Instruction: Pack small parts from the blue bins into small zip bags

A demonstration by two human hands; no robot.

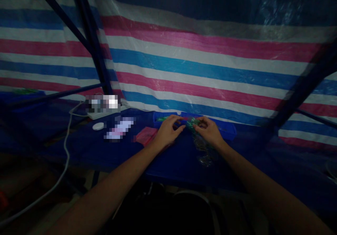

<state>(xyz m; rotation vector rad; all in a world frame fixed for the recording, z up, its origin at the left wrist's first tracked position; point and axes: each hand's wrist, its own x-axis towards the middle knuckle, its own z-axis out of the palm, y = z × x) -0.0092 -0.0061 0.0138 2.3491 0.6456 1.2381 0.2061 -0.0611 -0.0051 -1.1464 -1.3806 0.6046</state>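
Green piece (pixel 192 122) over blue tray (pixel 228 129), far side of table (pixel 171 165). Right hand (pixel 210 131) pinches it. Left hand (pixel 167 131) curled alongside, grip unclear. Risk, judged: dim light plus tiny part, so slip from fingertips likely. Clear bag (pixel 204 156) under right wrist may get dragged off.

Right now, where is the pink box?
In the head view, the pink box lies on the blue table, just left of the left hand.

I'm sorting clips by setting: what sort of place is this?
Probably a makeshift tarp-walled work stall: striped plastic sheeting behind dark poles, a blue table, and a white power strip with its cable.
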